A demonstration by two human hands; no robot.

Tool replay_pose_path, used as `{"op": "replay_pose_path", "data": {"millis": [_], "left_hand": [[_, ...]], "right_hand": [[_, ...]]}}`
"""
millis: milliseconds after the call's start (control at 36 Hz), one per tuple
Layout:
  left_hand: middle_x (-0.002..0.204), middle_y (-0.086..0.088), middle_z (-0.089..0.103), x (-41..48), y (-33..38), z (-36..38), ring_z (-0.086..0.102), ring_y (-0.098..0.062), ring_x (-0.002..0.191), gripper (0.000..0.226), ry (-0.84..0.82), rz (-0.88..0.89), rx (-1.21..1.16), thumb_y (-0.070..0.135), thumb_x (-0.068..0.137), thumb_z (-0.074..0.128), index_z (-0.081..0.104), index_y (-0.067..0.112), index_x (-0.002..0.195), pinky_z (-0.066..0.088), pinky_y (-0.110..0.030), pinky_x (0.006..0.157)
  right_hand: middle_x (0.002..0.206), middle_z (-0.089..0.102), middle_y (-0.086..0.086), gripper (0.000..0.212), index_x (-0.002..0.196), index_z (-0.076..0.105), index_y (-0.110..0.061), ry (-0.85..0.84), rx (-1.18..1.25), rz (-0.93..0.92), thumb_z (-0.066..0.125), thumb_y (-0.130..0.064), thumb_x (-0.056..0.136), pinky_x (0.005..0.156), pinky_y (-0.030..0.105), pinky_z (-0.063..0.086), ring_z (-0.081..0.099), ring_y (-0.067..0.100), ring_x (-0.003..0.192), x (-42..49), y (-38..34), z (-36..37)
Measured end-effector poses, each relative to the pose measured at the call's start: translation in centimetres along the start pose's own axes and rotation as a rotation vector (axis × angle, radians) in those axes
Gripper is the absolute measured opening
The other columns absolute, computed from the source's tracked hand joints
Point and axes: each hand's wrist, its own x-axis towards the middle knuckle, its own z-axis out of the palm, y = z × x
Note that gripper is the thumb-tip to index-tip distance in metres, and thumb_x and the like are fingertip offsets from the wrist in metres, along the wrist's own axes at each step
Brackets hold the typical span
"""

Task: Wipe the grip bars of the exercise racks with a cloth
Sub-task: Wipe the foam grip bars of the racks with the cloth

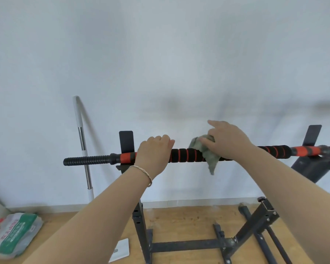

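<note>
Head cam: grip bar (181, 155) lies across rack (189, 245) hooks. L hand (152, 152) fingers curled over bar; R hand (228, 141) pinches grey cloth (210, 159) onto it, index lifted. Cloth likely limp, light; keep it bunched.

Both bare forearms reach forward, hands level and a little apart.
The left hand (153, 151) shows its back, fingers curled over the grip bar (181, 155) with the knuckles on top; a thin bracelet (143, 173) circles its wrist. The right hand (227, 140) lies palm down on the cloth (208, 156), index finger lifted and straight, the other fingers apparently bunched into the fabric; its thumb is hidden.
</note>
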Motion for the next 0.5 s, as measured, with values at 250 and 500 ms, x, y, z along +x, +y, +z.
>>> {"op": "replay_pose_path", "data": {"millis": [250,500], "left_hand": [[0.068,0.002,0.045,1.2,1.9,1.3,0.047,-0.025,0.058,0.034,0.009,-0.043,0.060,0.022,0.099,0.041,0.048,0.021,0.133,0.033,-0.027,0.052],[0.044,0.005,0.026,1.5,2.1,2.7,0.026,-0.020,0.034,0.039,0.259,-0.132,-0.068,0.023,0.093,0.029,0.039,0.018,0.056,0.016,-0.018,0.045]], "right_hand": [[0.091,0.061,-0.006,0.061,0.119,0.063,-0.023,0.182,0.028,-0.471,0.033,-0.070,0.094,0.056,0.030,0.045,0.061,0.019,0.071,-0.5,1.4,5.0],[0.069,0.050,0.000,0.033,0.080,0.039,-0.013,-0.069,-0.007,-0.261,0.027,-0.030,0.106,0.060,0.033,0.037,0.052,0.026,0.072,2.1,-0.4,3.7]]}}
